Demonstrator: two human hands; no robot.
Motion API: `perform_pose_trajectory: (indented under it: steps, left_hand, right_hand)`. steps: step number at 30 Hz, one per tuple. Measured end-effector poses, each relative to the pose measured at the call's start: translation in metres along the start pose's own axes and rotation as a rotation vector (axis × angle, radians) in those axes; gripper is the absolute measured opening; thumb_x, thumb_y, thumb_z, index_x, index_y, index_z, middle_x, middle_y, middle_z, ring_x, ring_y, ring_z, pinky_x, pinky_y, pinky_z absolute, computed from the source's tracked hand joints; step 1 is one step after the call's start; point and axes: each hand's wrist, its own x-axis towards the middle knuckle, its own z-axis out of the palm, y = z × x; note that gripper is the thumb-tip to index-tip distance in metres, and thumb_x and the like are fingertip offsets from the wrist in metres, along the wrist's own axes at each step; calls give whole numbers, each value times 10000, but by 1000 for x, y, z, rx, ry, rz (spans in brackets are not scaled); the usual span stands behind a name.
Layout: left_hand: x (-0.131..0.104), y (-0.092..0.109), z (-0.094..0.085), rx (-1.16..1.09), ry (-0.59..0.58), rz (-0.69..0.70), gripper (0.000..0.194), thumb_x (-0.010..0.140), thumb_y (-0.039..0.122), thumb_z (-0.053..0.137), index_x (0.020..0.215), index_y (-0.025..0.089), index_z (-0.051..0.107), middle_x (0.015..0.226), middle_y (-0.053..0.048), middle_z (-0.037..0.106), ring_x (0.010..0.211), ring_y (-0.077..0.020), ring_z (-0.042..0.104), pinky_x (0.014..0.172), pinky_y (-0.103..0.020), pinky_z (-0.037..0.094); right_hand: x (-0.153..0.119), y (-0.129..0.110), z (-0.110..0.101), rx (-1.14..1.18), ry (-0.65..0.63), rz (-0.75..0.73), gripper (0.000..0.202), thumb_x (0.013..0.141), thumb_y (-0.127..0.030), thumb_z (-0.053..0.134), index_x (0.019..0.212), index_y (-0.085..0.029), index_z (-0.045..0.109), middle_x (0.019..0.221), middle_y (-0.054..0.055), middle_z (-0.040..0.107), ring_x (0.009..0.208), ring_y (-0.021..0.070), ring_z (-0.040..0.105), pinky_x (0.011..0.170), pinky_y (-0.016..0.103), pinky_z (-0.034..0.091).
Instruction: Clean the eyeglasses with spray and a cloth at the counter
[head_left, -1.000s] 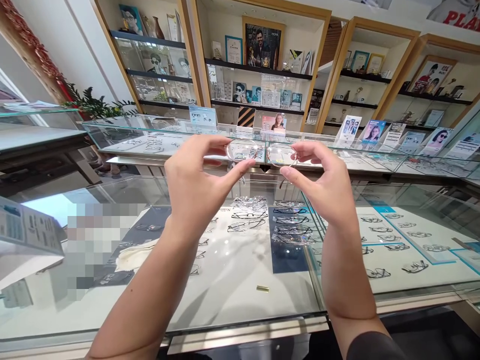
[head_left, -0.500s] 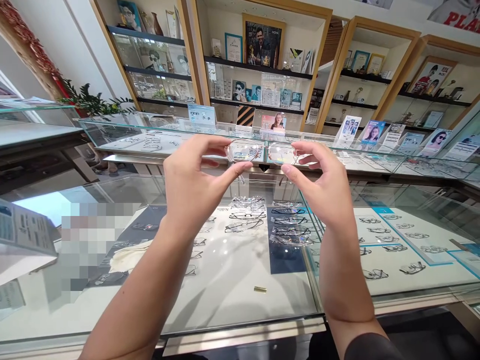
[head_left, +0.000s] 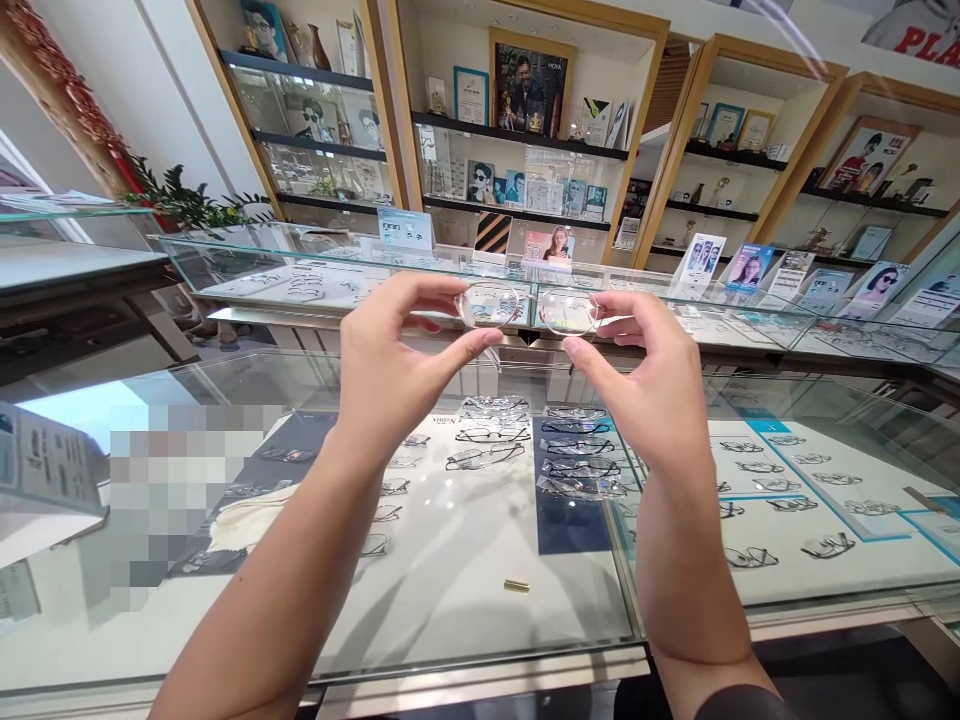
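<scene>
A pair of thin-rimmed clear eyeglasses (head_left: 491,304) is held up in front of me, above the glass counter. My left hand (head_left: 409,360) pinches its left side between thumb and fingers. At the right rim, my right hand (head_left: 637,360) grips it the same way. One temple hangs down beside my left thumb. Below, inside the glass case, dark-framed glasses (head_left: 486,457) lie on a white surface, and a column of glasses (head_left: 581,465) rests on a dark blue panel. A small gold bar (head_left: 516,586) is near the front.
A cream cloth (head_left: 244,520) lies left of my left forearm. On the far left stands a printed sign (head_left: 52,465). Another glass display case (head_left: 300,283) crosses behind my hands, with cards (head_left: 701,265) on top. Wooden shelves (head_left: 517,140) line the wall.
The eyeglasses and both hands have shifted very slightly right and down in view. Both hands keep their grip.
</scene>
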Motion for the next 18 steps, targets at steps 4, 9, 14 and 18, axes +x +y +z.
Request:
perform_pose_trajectory:
  steps: [4,9,14,18]
  left_hand:
    - [-3,0,3,23,19,22,447,917,613,809,1251,329,720,1188,-43,773,1012,-247,775,872,-456,681]
    - [-6,7,7,95,64,63,433,919,624,800,1234,335,729,1159,-44,762,1024,-260,747,837,-459,650]
    - [-8,10,11,137,101,99,417,903,628,815,1167,317,729,1089,-49,766,991,-268,732,797,-457,639]
    - [-10,10,11,153,91,108,412,910,628,811,1172,321,729,1080,-48,764,989,-264,732,827,-475,649]
  right_hand:
    - [0,-1,-1,-14,-15,8,326,922,-383,768,1228,-290,704,1272,74,744,1077,285,715,997,508,553]
    - [0,2,-1,-60,-6,-15,306,946,-360,738,1241,-283,719,1284,85,740,1097,295,714,1005,518,546]
    - [1,5,-4,-99,-14,-57,305,950,-343,727,1247,-274,732,1269,88,745,1128,307,712,1009,527,553]
    - [1,7,-5,-124,-24,-82,299,951,-332,726,1244,-272,737,1261,92,750,1153,317,716,1005,524,565]
